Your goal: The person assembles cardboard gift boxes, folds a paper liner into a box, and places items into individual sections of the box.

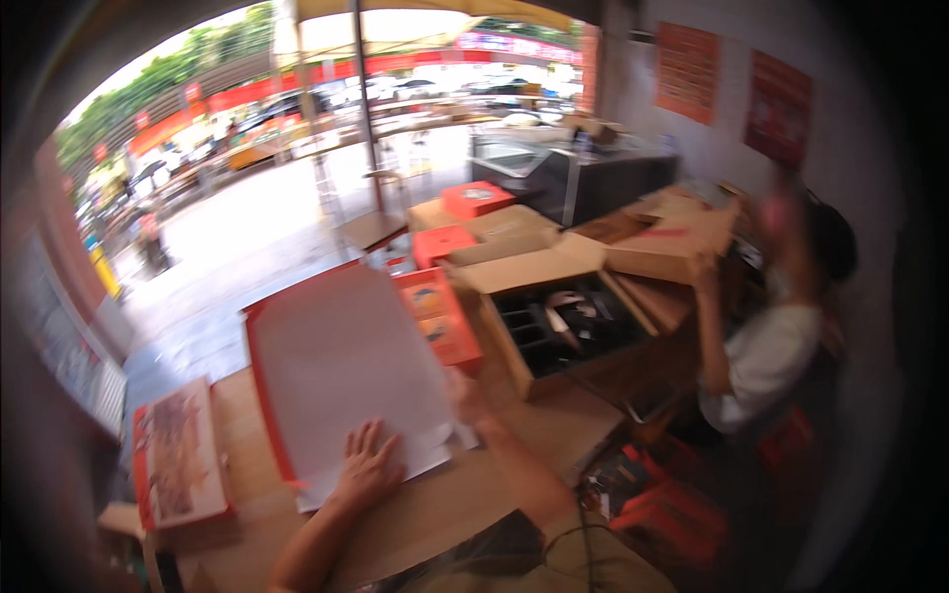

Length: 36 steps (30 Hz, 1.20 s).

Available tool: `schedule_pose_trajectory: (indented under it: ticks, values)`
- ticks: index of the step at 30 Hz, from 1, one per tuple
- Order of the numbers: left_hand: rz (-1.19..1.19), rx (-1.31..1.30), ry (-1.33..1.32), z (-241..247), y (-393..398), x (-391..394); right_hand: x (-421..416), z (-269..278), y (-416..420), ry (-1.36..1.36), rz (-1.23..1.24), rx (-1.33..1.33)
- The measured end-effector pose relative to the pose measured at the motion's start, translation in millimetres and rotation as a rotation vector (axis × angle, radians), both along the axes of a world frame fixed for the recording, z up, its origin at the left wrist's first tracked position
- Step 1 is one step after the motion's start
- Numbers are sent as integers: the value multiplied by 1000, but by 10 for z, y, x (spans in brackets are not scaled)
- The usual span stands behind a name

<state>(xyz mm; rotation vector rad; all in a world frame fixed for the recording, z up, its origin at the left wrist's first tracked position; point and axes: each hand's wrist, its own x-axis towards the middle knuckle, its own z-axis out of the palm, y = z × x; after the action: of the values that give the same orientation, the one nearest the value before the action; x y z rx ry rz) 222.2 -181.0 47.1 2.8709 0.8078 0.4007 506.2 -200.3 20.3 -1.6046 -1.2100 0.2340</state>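
White sheets of paper (348,370) with a red sheet showing along their left and top edges lie on the wooden table (415,511). My left hand (369,461) rests flat on the lower part of the top sheet, fingers spread. At the sheets' right edge is my right hand (465,393), blurred; whether it grips the paper or the red box beside it cannot be told. That open red box (448,319) with small coloured items inside lies just beyond my right hand. A flat printed box (182,459) with red edges sits left of the sheets.
An open cardboard carton (523,370) with a black compartmented insert stands to the right. Farther back are red boxes (474,199) on cartons and a glass display case (519,159). A person (771,356) at the right touches another carton (660,248). Red packaging (671,515) lies at lower right.
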Motion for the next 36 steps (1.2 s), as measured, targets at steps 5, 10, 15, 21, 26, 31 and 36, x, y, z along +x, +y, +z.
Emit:
schedule_pose_trajectory:
  ticks: [5,10,15,21,26,31,36]
  values:
    - [-29,-37,53,-45,-150,-123,1,34,92,58,67,-71]
    - [-113,-63,109,113,-551,-360,-24,281,-62,121,51,-86]
    - [-153,-140,204,273,-945,-596,-30,251,-52,115,23,-47]
    - [-242,-177,259,268,-1135,-862,23,187,-13,151,-60,6]
    - [-277,-244,250,169,-1190,-1033,195,95,58,334,-10,70]
    - [-237,-245,192,304,-1259,-1029,223,341,-60,416,62,22]
    - [-241,-228,214,356,-1274,-1004,330,21,109,596,112,157]
